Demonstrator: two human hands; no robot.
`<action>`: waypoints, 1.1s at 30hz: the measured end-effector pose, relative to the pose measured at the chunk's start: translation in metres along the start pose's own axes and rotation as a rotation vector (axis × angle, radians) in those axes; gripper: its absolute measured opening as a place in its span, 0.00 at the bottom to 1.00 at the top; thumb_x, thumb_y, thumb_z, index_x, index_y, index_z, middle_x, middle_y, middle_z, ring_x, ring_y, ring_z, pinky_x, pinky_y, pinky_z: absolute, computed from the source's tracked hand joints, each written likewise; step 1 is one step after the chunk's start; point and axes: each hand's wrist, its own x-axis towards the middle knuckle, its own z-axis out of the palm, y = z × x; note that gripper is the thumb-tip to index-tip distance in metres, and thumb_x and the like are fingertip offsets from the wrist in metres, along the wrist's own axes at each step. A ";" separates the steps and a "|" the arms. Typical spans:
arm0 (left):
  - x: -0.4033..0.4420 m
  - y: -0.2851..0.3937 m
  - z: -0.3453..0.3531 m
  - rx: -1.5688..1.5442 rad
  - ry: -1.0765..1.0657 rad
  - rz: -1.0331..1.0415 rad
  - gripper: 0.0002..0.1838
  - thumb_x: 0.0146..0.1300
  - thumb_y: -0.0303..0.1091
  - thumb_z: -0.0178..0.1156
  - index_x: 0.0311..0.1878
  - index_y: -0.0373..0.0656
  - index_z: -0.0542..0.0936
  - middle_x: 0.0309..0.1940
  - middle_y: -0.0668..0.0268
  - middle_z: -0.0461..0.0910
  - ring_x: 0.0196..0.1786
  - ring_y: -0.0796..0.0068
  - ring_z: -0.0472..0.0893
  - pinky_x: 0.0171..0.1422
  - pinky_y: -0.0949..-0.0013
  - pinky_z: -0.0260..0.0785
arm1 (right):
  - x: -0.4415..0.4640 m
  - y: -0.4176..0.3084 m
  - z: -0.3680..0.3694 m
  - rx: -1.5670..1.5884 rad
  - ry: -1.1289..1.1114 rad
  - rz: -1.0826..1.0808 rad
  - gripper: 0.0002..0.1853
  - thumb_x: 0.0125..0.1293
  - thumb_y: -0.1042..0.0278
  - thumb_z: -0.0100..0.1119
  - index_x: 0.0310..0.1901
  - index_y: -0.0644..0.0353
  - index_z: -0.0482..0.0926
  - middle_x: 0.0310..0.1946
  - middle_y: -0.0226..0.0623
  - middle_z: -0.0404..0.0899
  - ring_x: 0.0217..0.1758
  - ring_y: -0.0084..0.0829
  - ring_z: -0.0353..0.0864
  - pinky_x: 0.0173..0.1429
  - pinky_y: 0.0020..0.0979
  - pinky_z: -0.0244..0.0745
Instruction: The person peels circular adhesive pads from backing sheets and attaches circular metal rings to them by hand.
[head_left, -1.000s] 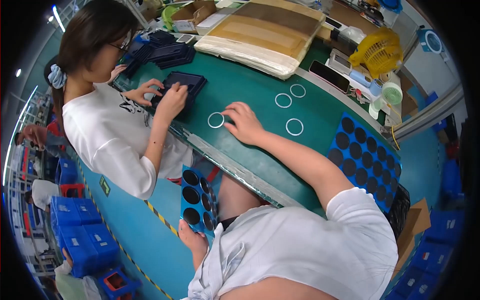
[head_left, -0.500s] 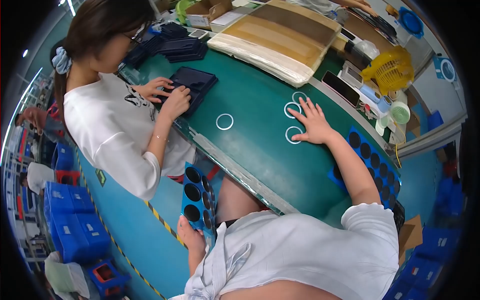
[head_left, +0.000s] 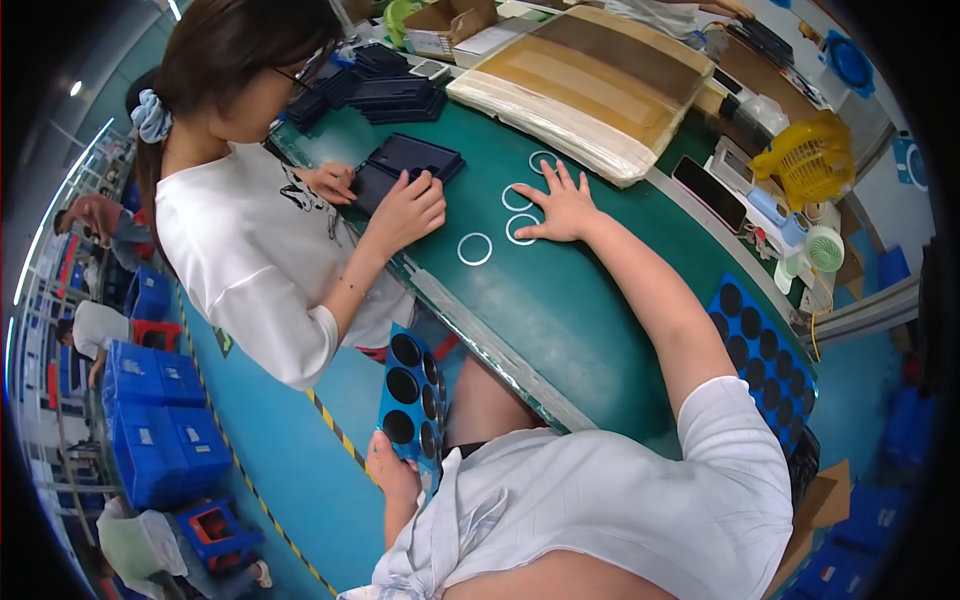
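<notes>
Fingers of the right hand (head_left: 565,212) are spread wide, palm down, over the green tabletop (head_left: 560,320). Three of four pale rings are reached by this spread: the thumb is laid at the nearest of the three (head_left: 521,242), the index fingertip at the next (head_left: 504,197), and the middle fingertip at the farthest (head_left: 533,165). By such a span, several loose rings can be covered at once without any being pinched. Whether firm pressure is applied cannot be told. The fourth ring (head_left: 475,249) is left flat just beyond the thumb's side, untouched.

Below the table edge, a blue sheet with black discs (head_left: 412,425) is pinched at its lower end by the left hand (head_left: 397,475), thumb against the face. It is tilted nearly upright, so the discs are probably spared contact with the tabletop and the right hand is left free. A second disc sheet (head_left: 765,370) is laid beyond the right forearm, where the rings are not covered by it.

Left of the right hand, a dark tray (head_left: 425,155) is handled by a co-worker (head_left: 240,230). Ahead of the fingertips, a wrapped slab (head_left: 590,80) is set apart from the rings.
</notes>
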 end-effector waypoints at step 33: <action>0.004 0.002 0.001 -0.010 0.026 -0.003 0.16 0.64 0.43 0.40 0.30 0.41 0.69 0.15 0.72 0.69 0.11 0.87 0.62 0.13 0.85 0.52 | 0.038 0.033 0.015 0.218 0.611 -0.006 0.11 0.51 0.71 0.50 0.38 0.60 0.69 0.34 0.42 0.74 0.44 0.40 0.70 0.44 0.37 0.68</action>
